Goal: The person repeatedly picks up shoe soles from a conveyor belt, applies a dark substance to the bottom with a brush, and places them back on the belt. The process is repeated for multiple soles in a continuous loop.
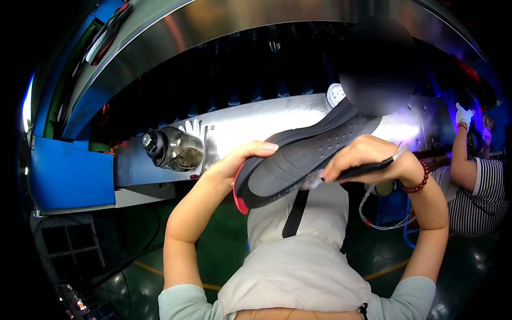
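Note:
A dark grey shoe sole (288,165) with a red edge at its heel is held up over my lap, tilted, its inner face with small holes turned toward me. My left hand (242,160) is closed round the heel end, thumb on the upper rim. My right hand (365,157) is closed on a brush with a black handle (362,170). The pale bristles (312,180) touch the near side edge of the sole. The far end of the sole runs up to a dark blurred round patch, where I cannot make out its tip.
Beyond the sole runs a metal bench (240,122). On it stand a clear bottle with a black lid (184,149), a white glove (193,129) and a round white holed piece (335,95). A co-worker's gloved hand (464,114) shows at right. A pale hose (368,216) loops below.

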{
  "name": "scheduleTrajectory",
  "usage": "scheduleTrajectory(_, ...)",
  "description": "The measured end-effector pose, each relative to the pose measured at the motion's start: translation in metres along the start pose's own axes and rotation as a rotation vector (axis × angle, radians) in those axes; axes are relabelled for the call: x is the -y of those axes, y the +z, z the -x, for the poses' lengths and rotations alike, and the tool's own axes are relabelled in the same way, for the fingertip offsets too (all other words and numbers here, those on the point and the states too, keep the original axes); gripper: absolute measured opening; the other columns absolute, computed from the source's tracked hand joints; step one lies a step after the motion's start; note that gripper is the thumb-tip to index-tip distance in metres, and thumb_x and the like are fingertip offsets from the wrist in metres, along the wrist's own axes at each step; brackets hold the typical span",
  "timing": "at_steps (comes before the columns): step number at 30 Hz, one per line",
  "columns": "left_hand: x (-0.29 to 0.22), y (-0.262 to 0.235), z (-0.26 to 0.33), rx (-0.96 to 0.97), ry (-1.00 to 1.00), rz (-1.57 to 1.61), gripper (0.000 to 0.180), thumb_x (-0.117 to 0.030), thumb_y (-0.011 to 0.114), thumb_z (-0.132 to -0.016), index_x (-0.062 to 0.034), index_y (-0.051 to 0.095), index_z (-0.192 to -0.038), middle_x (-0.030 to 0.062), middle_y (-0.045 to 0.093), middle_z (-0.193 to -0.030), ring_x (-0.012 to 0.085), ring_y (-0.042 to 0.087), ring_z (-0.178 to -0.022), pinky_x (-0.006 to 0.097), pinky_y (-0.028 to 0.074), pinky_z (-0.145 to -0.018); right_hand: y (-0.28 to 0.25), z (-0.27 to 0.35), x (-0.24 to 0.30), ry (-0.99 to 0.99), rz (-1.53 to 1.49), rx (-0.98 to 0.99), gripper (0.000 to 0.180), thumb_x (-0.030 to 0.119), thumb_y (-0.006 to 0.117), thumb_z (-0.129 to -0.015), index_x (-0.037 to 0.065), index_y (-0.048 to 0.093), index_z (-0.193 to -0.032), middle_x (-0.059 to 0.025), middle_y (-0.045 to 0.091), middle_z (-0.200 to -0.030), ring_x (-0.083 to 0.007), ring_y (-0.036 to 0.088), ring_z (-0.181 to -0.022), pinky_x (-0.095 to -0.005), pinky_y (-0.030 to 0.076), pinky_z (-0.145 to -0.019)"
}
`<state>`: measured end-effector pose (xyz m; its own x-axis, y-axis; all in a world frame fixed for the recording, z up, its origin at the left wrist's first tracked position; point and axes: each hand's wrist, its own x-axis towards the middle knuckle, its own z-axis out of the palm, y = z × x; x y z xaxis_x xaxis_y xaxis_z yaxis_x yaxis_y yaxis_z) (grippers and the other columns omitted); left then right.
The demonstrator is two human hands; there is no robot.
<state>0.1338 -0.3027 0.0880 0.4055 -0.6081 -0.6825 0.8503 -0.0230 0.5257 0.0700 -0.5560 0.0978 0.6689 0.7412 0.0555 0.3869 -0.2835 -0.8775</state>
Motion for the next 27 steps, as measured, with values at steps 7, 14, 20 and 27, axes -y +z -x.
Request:
scheduleTrajectory(7, 0.013, -0.047, -0.012, 0.088, 0.055, 0.198, 0.046, -0.022, 0.061, -0.066, 0.0063, 0.055, -0.102, 0.0185, 0.059, -0.093, 0.0236, 0.059, -0.082, 0.033, 0.049, -0.076, -0.008, 0.008, -0.014, 0.082, -0.094, -0.183, 0.017, -0.004, 0.066, -0.067, -0.001, 0.061, -0.084, -0.0132, 0.064, -0.089, -0.0231, 0.061, -0.089, -0.0308, 0.049, -0.079)
scheduleTrajectory(14, 0.023, -0.093, -0.046, 0.057, 0.576, -0.186, 0.056, -0.039, 0.051, -0.078, -0.0028, 0.043, -0.120, 0.0132, 0.050, -0.116, 0.0248, 0.048, -0.106, 0.036, 0.040, -0.090, -0.001, 0.016, 0.058, -0.204, 0.082, -0.373, 0.021, 0.001, 0.072, -0.060, 0.004, 0.064, -0.080, -0.0100, 0.065, -0.086, -0.0220, 0.062, -0.073, -0.0286, 0.048, -0.066)
scheduleTrajectory(20, 0.049, -0.039, -0.088, 0.408, 0.335, 0.473, 0.079, -0.069, 0.027, -0.077, -0.0102, 0.034, -0.130, 0.0118, 0.037, -0.131, 0.0296, 0.042, -0.114, 0.045, 0.034, -0.095, 0.036, -0.009, -0.001, 0.024, -0.315, -0.782, 0.017, -0.005, 0.063, -0.069, -0.003, 0.062, -0.086, -0.0136, 0.063, -0.090, -0.0184, 0.060, -0.083, -0.0271, 0.048, -0.075)
scheduleTrajectory(27, 0.050, -0.030, -0.106, 0.416, 0.232, 0.326, 0.095, -0.079, 0.013, -0.069, -0.0106, 0.030, -0.132, 0.0135, 0.039, -0.128, 0.0296, 0.041, -0.114, 0.045, 0.033, -0.094, 0.049, -0.015, -0.066, 0.206, -0.645, -1.108, 0.016, -0.002, 0.063, -0.073, -0.005, 0.061, -0.088, -0.0113, 0.064, -0.087, -0.0127, 0.060, -0.080, -0.0222, 0.048, -0.073)
